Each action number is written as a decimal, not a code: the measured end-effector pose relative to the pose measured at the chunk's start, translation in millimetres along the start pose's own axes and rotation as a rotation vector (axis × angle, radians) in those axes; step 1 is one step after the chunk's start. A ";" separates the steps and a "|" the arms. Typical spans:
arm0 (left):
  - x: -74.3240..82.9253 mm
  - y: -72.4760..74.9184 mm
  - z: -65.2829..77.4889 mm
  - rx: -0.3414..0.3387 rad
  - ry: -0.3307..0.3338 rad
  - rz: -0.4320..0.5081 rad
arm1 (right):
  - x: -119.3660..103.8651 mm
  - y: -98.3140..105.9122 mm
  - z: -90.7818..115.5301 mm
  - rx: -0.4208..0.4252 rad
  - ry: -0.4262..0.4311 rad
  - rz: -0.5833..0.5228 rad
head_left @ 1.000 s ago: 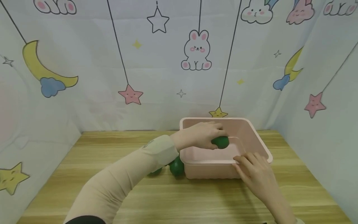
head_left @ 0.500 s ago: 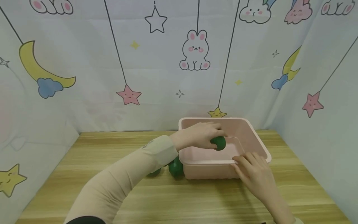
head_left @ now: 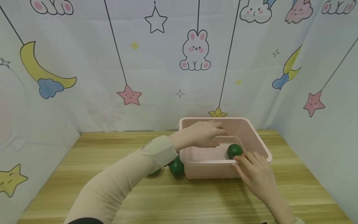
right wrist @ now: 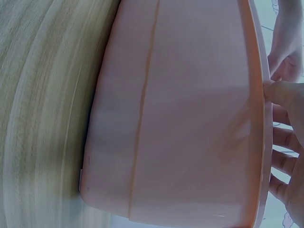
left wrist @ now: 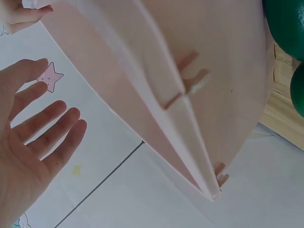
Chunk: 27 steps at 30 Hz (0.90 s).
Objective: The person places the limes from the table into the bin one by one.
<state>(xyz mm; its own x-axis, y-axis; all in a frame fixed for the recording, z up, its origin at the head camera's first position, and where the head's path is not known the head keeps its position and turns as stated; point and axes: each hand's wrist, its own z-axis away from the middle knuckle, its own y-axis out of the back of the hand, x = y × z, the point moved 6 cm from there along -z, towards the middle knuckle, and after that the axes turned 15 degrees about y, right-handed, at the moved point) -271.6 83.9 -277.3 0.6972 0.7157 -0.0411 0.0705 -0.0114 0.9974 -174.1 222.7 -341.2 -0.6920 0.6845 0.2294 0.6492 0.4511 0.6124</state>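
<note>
Left hand (head_left: 205,133) hangs over the pink bin (head_left: 212,171), fingers loosely spread with gaps between them, holding nothing; the green ball (head_left: 234,150) lies inside the bin, below and to the right of that hand, apart from its fingertips. Right hand (head_left: 256,174) pinches the bin's near rim between thumb and fingers, the same ball just behind this grip, contact with it unclear. Left of the right-hand grip, past the bin's left end, two more green balls (head_left: 176,168) sit on the wooden table (head_left: 173,202), partly covered by the left sleeve (head_left: 131,171).
</note>
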 end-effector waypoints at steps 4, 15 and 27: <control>0.5 0.6 3.1 0.003 0.003 -0.002 | 1.0 -0.5 0.5 -0.022 -0.004 -0.008; -2.3 2.6 18.1 0.050 -0.002 0.124 | 1.0 -0.6 0.0 -0.045 -0.009 -0.009; -12.5 3.7 35.7 0.113 0.010 0.191 | 0.5 -0.9 -0.8 -0.033 -0.008 -0.016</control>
<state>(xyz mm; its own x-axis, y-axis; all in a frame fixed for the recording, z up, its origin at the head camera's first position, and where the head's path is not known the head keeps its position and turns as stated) -254.6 50.0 -275.1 0.6984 0.7000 0.1493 0.0173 -0.2251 0.9742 -175.4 222.2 -341.0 -0.6999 0.6816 0.2135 0.6269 0.4429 0.6410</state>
